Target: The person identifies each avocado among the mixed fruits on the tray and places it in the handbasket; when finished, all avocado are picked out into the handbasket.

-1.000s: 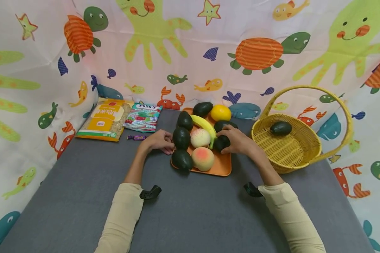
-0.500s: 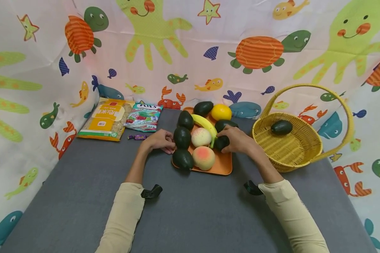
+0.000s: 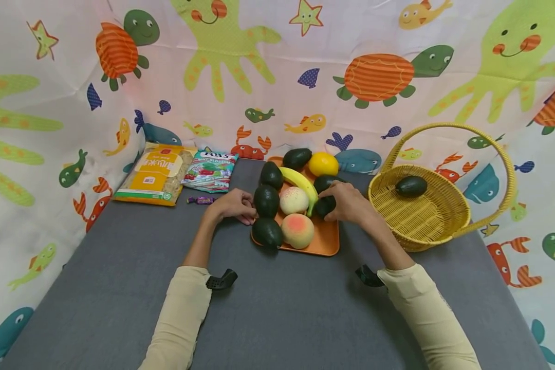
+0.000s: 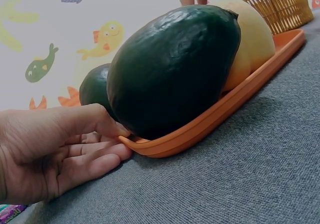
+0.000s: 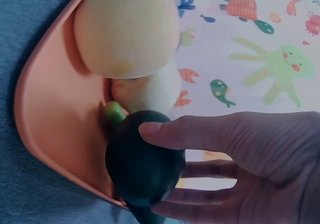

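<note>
An orange tray holds several dark green avocados, two peaches, a banana and a round yellow fruit. At its left side, my left hand pinches the tray rim, thumb above and fingers below, as the left wrist view shows. Close beside that thumb lies a large avocado. My right hand grips another avocado at the tray's right side, thumb on one side and fingers on the other. Behind the right hand, one more avocado is partly covered.
Right of the tray stands a yellow wicker basket with a tall handle and one avocado inside. To the left lie a yellow grain bag, a Fox's candy bag and a small purple-wrapped candy. A printed curtain closes the back.
The right hand has edged very slightly to the right with the avocado it grips. The left hand stays at the tray rim; the head view shifted a little earlier.
</note>
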The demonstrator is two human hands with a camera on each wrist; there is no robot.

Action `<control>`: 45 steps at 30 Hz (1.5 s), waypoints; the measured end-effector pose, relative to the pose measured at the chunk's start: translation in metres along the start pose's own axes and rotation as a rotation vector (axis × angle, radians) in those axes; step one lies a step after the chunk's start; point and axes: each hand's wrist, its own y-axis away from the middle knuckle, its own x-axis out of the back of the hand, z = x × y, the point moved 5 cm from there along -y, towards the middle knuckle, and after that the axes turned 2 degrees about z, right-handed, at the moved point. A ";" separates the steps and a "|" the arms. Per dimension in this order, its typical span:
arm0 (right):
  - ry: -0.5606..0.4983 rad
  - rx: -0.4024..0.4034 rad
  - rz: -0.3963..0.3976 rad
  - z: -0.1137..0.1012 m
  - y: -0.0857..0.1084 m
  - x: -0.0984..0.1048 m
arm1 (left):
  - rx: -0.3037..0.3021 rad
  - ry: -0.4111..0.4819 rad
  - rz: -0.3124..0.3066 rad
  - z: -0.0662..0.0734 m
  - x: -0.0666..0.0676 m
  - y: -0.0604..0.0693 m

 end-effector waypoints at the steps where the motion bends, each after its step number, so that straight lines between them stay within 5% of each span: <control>1: 0.000 -0.008 0.009 -0.001 0.001 0.002 | 0.001 -0.001 0.002 0.000 0.000 0.000; 15: 0.021 0.019 0.118 -0.018 0.020 0.030 | 0.002 -0.012 0.004 -0.001 0.002 0.000; 28: 0.049 -0.039 0.171 -0.021 0.048 0.066 | 0.001 -0.011 0.013 -0.005 0.002 0.002; 45: 0.086 -0.234 0.164 0.059 0.070 0.127 | -0.009 0.003 0.010 -0.002 0.000 -0.001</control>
